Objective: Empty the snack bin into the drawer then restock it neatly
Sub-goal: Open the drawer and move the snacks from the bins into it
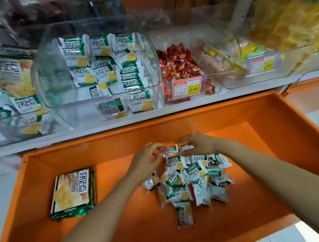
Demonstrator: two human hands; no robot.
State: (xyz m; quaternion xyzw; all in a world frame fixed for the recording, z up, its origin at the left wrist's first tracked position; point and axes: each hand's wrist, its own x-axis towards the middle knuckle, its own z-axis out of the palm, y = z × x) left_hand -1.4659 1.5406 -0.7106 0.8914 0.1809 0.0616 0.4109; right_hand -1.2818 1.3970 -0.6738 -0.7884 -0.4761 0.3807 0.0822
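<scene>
— Found the snack bin?
— Saw it up on the shelf, right above the open orange drawer, partly filled with green-and-white packets.
— And down in the drawer?
— Noted a loose pile of packets mid-floor, plus a stack of bigger bags well apart to the left.
— Checked each grip?
— Pinched a crumpled packet at the pile's far edge with the right grip. Held the left grip curled just beside a flat packet; could not tell whether closed on it.
</scene>
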